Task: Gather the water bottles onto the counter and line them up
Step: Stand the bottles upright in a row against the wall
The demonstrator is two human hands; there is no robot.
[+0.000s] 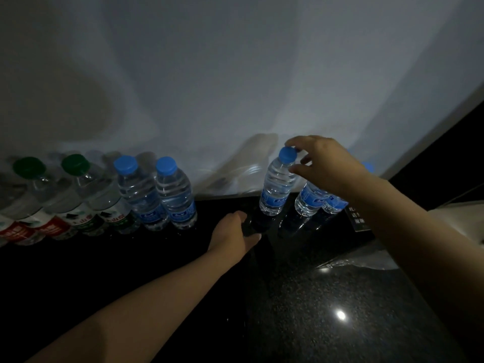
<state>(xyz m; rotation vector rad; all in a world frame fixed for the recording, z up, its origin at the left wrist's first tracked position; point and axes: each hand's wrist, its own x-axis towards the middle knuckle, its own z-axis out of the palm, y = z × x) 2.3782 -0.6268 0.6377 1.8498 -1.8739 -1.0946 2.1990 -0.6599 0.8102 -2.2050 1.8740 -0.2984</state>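
The right hand [322,163] pinches the blue cap of the water bottle [275,189], which is upright on the counter [327,297], apart from the lined-up row [154,195]. The left hand [233,234] lies low nearby; its finger position cannot be told. The bottle looks full, so it is probably weighty, thin-walled and slick. Grip the ribbed body.

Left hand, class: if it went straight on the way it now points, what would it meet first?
The left hand would most likely meet the base of the blue-capped bottle whose cap the right hand pinches; depth over the dark counter is unclear.
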